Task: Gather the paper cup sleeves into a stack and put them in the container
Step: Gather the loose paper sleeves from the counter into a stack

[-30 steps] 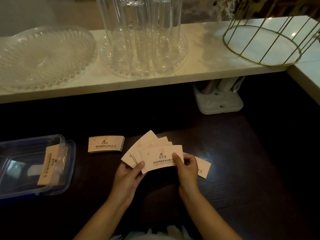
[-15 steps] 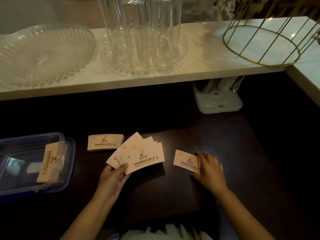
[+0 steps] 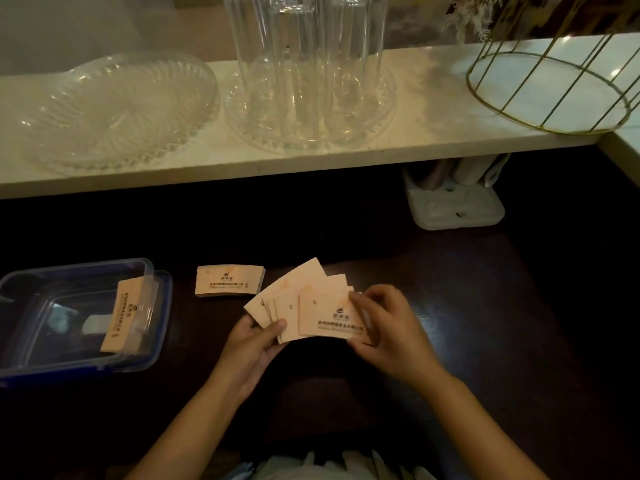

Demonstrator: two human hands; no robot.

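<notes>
Several flat, pale orange paper cup sleeves are fanned out (image 3: 304, 299) over the dark table. My left hand (image 3: 256, 344) pinches the fan at its lower left corner. My right hand (image 3: 384, 327) grips the front sleeve at its right end. A small neat stack of sleeves (image 3: 228, 283) lies on the table to the left of the fan. Further left stands a clear plastic container (image 3: 20, 282) with a blue rim. One bundle of sleeves (image 3: 126, 315) leans on its edge inside it.
A white shelf (image 3: 415, 143) runs along the back and carries a glass platter (image 3: 117, 109), tall clear glasses (image 3: 304, 71) on a glass tray, and a gold wire basket (image 3: 550, 88). A white holder (image 3: 453, 206) stands under the shelf at the right.
My right hand picked the single sleeve off the table at the right and brought it onto the front of the fan in my left hand.
</notes>
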